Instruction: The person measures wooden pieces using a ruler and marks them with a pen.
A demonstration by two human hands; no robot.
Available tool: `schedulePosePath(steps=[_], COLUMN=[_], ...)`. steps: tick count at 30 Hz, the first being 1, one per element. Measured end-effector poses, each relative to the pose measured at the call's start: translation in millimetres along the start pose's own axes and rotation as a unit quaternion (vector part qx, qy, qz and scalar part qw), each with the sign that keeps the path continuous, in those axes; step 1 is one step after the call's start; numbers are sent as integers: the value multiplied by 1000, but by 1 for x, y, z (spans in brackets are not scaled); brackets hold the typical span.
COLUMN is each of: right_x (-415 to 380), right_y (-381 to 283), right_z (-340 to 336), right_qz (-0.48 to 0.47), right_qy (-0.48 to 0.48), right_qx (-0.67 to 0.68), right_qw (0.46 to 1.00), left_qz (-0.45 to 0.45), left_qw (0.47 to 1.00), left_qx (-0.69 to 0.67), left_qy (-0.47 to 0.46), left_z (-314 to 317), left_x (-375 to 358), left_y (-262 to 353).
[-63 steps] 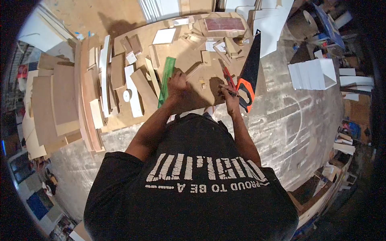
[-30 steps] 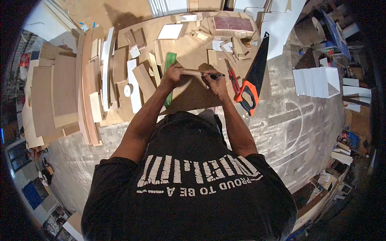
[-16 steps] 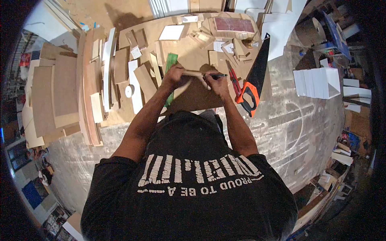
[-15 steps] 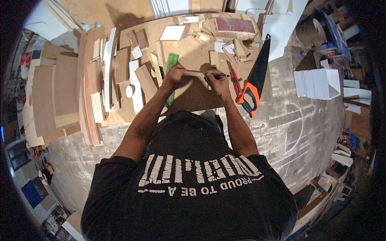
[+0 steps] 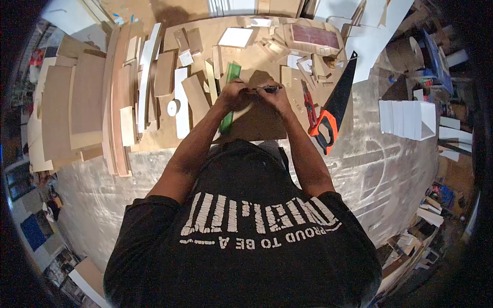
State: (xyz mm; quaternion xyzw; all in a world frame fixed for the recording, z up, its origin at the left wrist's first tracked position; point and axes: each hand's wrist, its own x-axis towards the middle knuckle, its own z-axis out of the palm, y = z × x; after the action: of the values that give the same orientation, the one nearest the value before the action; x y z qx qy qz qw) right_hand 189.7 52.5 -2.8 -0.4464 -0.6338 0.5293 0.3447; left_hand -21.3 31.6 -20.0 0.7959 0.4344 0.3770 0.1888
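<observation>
My left hand (image 5: 234, 94) is closed around a small wooden strip, which shows only as a thin sliver (image 5: 250, 91) between the hands. In my right hand (image 5: 273, 97) a dark pen (image 5: 270, 89) is pinched, its tip pointing left at the strip. Under my left wrist lies a long green strip (image 5: 227, 122), flat on the board. Right of my right hand rest a red-handled tool (image 5: 309, 106) and a handsaw (image 5: 344, 90) with an orange and black handle.
Wood offcuts and long boards (image 5: 120, 92) fill the left side. A white tape roll (image 5: 173, 107) lies among them. At the back are a white tile-like piece (image 5: 235, 37) and a dark red block (image 5: 315, 36). White panels (image 5: 405, 119) stand at right.
My hands have come closer together, and the wooden strip between them has turned so that less of it shows. The whole view has shifted, with the bench things now farther right.
</observation>
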Motion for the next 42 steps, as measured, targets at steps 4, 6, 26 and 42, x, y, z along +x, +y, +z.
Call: schedulePosePath(steps=[4, 6, 26, 42], right_x=[1, 1, -1, -7], right_y=[8, 16, 4, 13], right_z=[1, 0, -2, -8], right_qz=[-10, 0, 25, -30], right_qy=[-13, -15, 12, -8], right_qx=[41, 60, 44, 40], right_qw=[999, 998, 999, 999], left_qz=[-9, -40, -50, -24], left_qw=[1000, 999, 999, 1000], left_qx=[0, -2, 11, 18], left_qy=[7, -4, -18, 1], left_z=[3, 0, 11, 13], left_x=[-2, -1, -3, -8], left_y=[-4, 2, -11, -16])
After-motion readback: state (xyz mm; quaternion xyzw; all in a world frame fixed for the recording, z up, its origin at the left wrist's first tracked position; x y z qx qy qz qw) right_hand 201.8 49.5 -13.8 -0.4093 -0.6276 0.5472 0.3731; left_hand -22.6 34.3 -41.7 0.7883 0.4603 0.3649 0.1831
